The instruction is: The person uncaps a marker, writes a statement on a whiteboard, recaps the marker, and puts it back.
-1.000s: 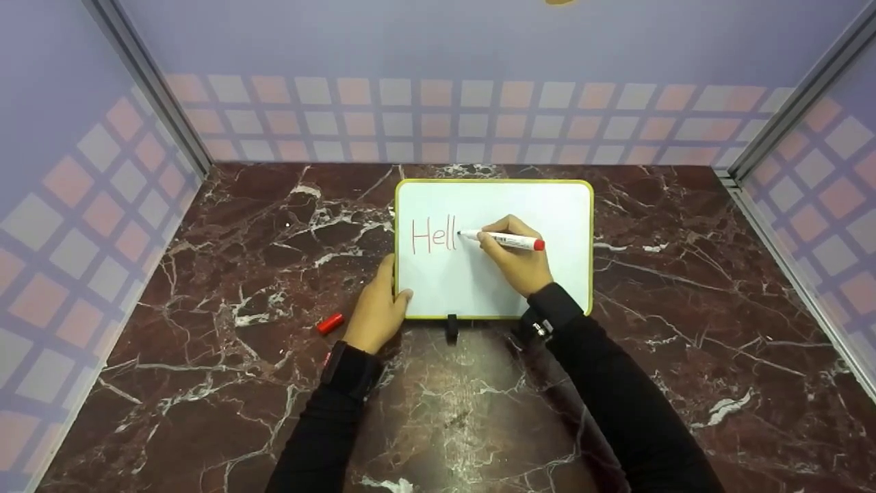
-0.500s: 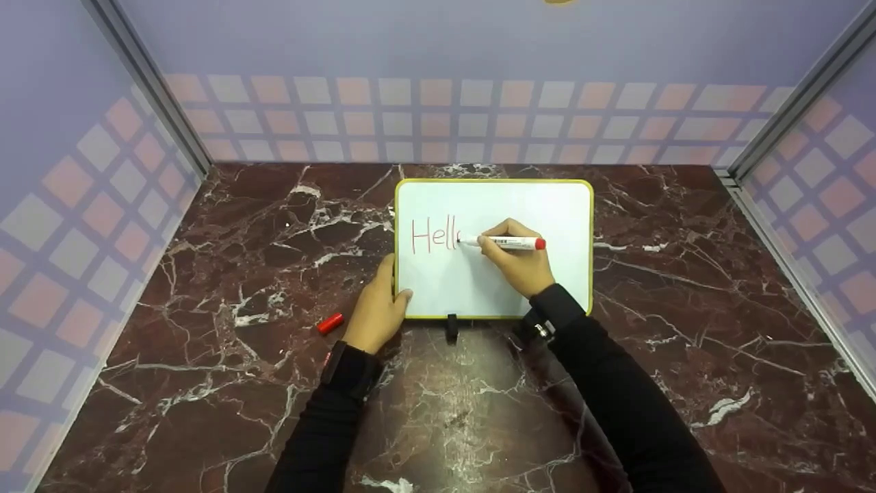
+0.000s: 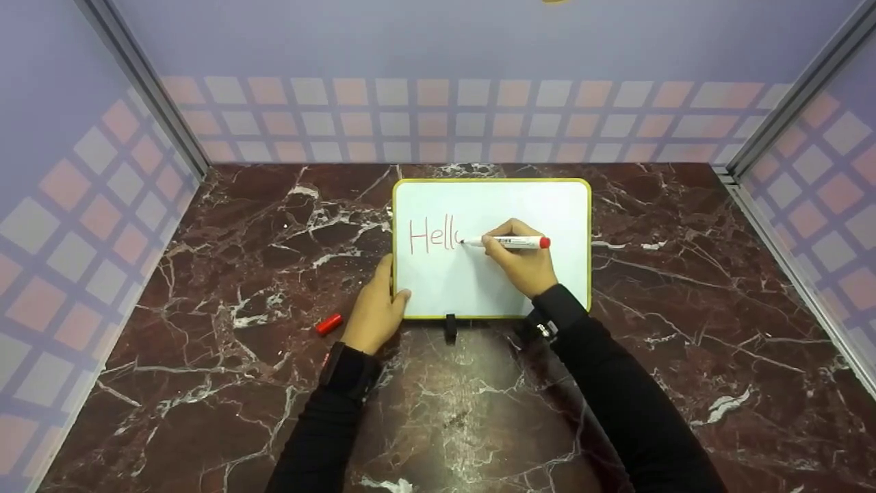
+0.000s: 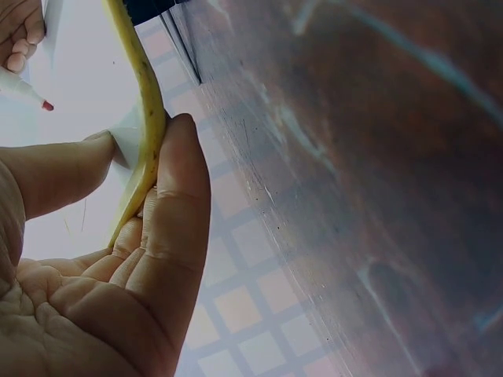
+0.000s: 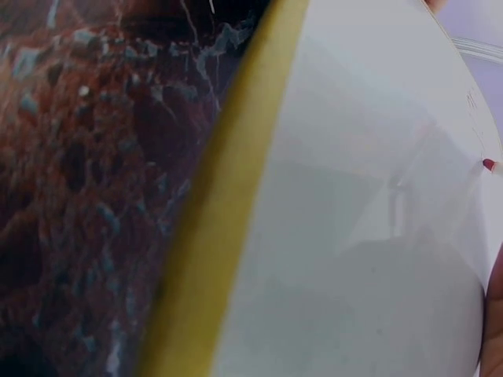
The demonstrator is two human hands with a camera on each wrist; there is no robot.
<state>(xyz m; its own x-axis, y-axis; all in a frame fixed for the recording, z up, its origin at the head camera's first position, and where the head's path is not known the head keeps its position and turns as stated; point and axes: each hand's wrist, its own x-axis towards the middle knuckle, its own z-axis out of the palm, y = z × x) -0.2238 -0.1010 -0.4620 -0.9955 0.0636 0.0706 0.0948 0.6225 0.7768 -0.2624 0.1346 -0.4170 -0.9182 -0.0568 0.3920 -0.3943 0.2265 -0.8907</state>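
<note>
Evidently, right grip (image 3: 525,266) pinched the marker (image 3: 518,242) above the whiteboard (image 3: 448,287), long axis crosswise, tip (image 3: 463,242) leftward at the red lettering (image 3: 434,237); I logged left grip (image 3: 375,309), farther off, holding the board's left edge (image 3: 394,229).

Red handwriting (image 3: 432,235) on the whiteboard (image 3: 445,287) reads "Hell", 4 letters, followed by a partial curve (image 3: 458,237) at the tip of the marker (image 3: 528,242), too incomplete to name as a letter. Small dark print (image 3: 505,241) on the marker's white barrel is too small to read. Both wrist views show only illegible thin strokes.
</note>
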